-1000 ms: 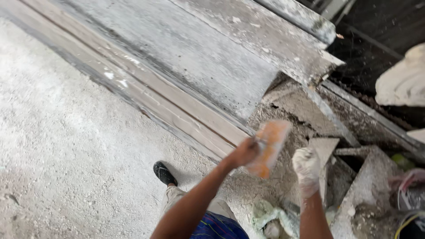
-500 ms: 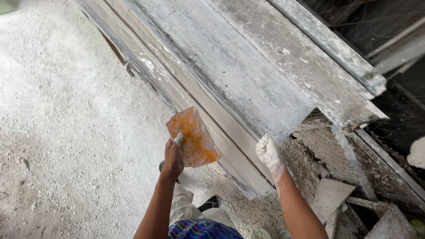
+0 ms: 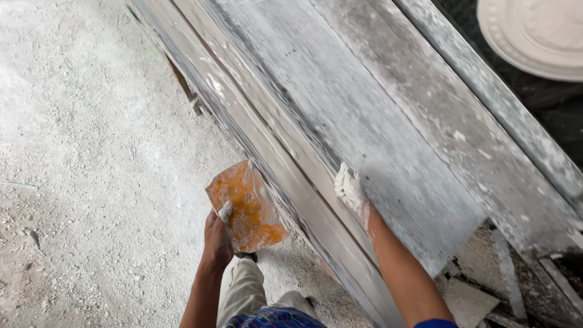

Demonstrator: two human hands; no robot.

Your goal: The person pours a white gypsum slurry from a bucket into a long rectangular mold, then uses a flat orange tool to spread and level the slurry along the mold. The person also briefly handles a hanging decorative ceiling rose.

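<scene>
Clenched around the handle of an orange-stained trowel (image 3: 248, 206), my left hand (image 3: 217, 238) keeps a firm grip, the flat blade tilted up and held out over the dusty floor (image 3: 79, 182), just beside the near edge of the long mould. The blade is rusty orange with pale smears of plaster on it (the handle itself is mostly hidden under my fingers).

My right hand (image 3: 350, 189) is caked white with plaster and lies flat, palm down, on the long grey mould (image 3: 388, 140), near its lower end. That grip is released: the fingers are spread on the surface and hold nothing.

The mould runs diagonally from the upper left to the lower right, built of several stepped, plaster-coated boards, with a shiny wet strip along its near edge. Beyond its far side, at the top right, sits a round white plaster medallion (image 3: 537, 36) with a beaded rim. Below the mould's end lie broken plaster pieces (image 3: 467, 300). My pale trouser leg (image 3: 246, 291) shows at the bottom, over the floor.
</scene>
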